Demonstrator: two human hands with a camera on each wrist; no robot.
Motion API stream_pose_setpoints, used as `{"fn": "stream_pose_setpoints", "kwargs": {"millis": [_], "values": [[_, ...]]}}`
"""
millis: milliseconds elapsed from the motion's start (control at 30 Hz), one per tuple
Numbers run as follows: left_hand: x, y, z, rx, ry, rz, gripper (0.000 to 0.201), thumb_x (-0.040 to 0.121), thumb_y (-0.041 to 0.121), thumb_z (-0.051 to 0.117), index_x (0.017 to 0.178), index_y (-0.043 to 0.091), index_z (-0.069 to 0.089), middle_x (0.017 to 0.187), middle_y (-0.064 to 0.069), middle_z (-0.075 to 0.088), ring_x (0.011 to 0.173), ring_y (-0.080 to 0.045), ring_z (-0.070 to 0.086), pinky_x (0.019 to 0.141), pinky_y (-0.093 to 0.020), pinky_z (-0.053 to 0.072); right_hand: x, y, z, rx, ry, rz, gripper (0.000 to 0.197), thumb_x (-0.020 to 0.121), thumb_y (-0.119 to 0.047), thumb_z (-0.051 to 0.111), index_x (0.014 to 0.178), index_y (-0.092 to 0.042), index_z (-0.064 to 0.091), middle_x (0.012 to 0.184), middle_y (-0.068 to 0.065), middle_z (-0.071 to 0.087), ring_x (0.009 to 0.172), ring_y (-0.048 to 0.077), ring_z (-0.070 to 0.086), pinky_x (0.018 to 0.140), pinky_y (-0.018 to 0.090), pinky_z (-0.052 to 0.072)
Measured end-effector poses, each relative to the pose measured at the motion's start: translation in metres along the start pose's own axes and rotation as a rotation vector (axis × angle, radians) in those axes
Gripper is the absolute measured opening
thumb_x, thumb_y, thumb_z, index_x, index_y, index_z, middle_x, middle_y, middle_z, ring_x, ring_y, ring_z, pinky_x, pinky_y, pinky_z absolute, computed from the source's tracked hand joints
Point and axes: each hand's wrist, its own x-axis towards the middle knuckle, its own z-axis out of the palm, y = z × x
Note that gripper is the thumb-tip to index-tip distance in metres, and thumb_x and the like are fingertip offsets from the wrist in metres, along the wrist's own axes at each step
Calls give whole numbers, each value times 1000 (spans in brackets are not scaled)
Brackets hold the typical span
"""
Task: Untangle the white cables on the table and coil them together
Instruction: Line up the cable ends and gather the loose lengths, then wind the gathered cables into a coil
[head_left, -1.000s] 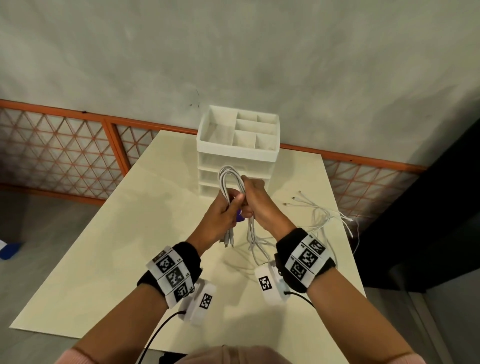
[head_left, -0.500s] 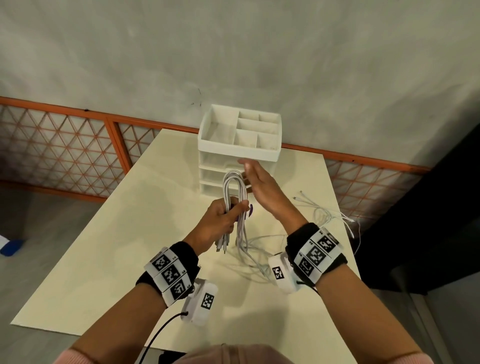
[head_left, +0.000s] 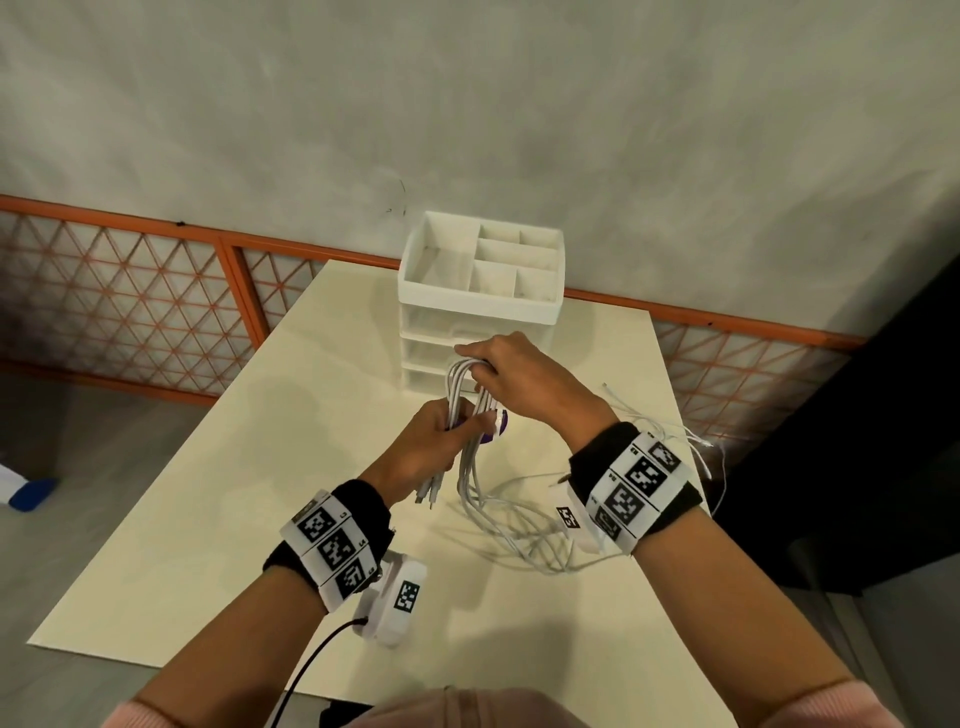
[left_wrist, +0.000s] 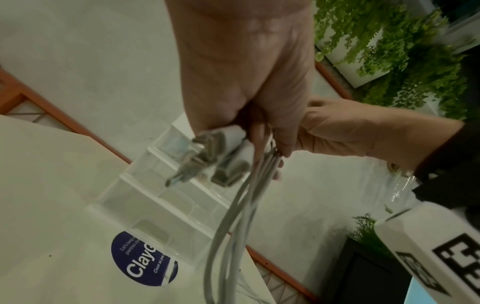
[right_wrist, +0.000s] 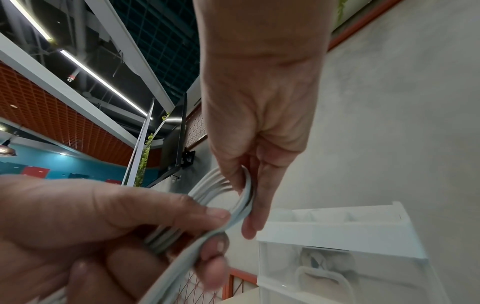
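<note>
The right hand (head_left: 511, 371), flat above the loops half a second ago, now curls over the white cables (head_left: 464, 382); the left hand (head_left: 441, 441) clenches them below, so another coil turn closes.

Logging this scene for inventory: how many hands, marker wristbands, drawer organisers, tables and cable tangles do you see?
Hands: 2, left hand and right hand, each with a grip on the tangle
marker wristbands: 2
drawer organiser: 1
table: 1
white cable tangle: 1, strands uncountable
Total: 7
</note>
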Motion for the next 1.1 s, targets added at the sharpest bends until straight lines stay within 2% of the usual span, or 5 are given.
{"fn": "stream_pose_setpoints", "kwargs": {"millis": [167, 500, 633, 833, 1100], "values": [[-7, 7, 0, 37, -99, 61, 36, 96, 30, 51, 66, 13, 59, 52, 9, 55, 35, -5, 32, 41, -18, 29, 4, 6, -6, 82, -46, -25, 30, 90, -5, 51, 115, -7, 67, 97, 12, 73, 59, -1, 52, 56, 2, 38], [-7, 22, -5, 71, -225, 164, 37, 98, 32, 46, 69, 12, 57, 66, 3, 60, 40, -3, 39, 43, -16, 31, 3, -14, -16, 493, -47, 203, 23, 79, 3, 40, 62, -12, 48, 60, -2, 45, 58, 15, 39, 58, 29, 35], [-5, 16, -5, -45, -153, 201, 38, 99, 33, 43, 69, 10, 52, 51, 10, 53, 39, -7, 28, 41, -17, 26, 0, -14, -18, 705, -37, 152, 15, 83, -4, 45, 91, -13, 53, 77, -2, 51, 69, 12, 46, 65, 24, 38], [4, 13, -9, -348, 70, 224, 37, 99, 31, 44, 66, 14, 51, 52, 2, 50, 36, -5, 38, 40, -15, 34, -13, 12, 30, 830, -402, 201, 78, 87, -72, 20, 125, -8, 43, 88, 1, 61, 86, 12, 65, 97, 39, 43], [28, -10, -32, -143, 460, 205, 47, 101, 37, 38, 76, 4, 59, 66, 5, 64, 43, -2, 44, 50, -20, 34, -19, 19, 38, 261, -187, 66, 36, 94, -42, 49, 109, -10, 55, 98, 9, 66, 89, 25, 61, 78, 39, 47]]}}
